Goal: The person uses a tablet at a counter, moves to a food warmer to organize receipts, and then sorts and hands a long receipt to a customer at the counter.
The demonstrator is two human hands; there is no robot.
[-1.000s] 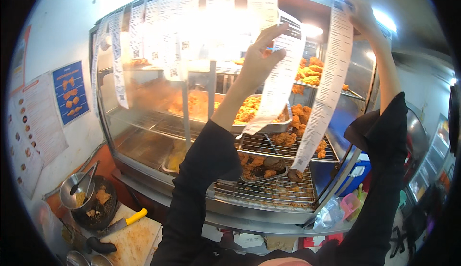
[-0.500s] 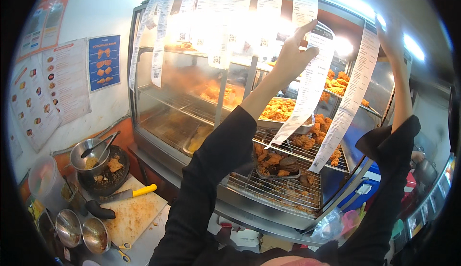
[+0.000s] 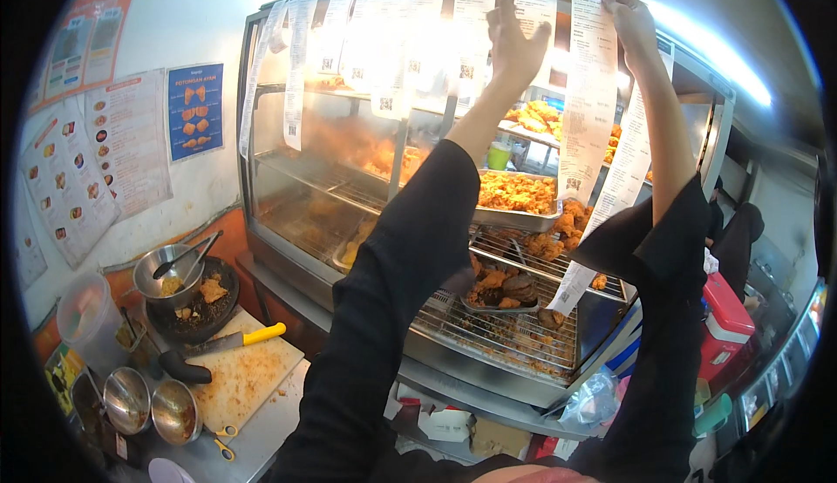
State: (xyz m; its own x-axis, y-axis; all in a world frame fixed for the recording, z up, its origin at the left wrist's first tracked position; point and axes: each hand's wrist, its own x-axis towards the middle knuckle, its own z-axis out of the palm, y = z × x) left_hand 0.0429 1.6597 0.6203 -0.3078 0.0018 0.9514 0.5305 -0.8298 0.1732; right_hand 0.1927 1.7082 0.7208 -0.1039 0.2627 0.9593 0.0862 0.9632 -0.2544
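Note:
Both my arms, in black sleeves, reach up to the top edge of a glass-sided warmer cabinet (image 3: 327, 309). Several long paper receipts (image 3: 391, 64) hang in a row along that edge. My right hand (image 3: 632, 25) pinches the upper end of one receipt (image 3: 586, 117), which hangs straight down before the shelves. Left of it, my left hand (image 3: 516, 47) is raised in front of another receipt (image 3: 536, 17), its index finger and thumb spread and nothing visible between them. Partly hidden by my right forearm, one more long receipt (image 3: 619, 187) slants down.
Fried chicken fills trays (image 3: 514, 220) and wire racks (image 3: 540, 343) in the cabinet. On the left counter lie a cutting board (image 3: 248, 378), a yellow-handled knife (image 3: 235, 340), scissors (image 3: 225, 444) and metal bowls (image 3: 174, 413). A red cool box (image 3: 725, 322) stands at right; another person is partly visible behind it.
My left hand has moved left, away from the receipt it was at. My right hand has come left and now pinches a receipt at the top edge. The view has shifted slightly.

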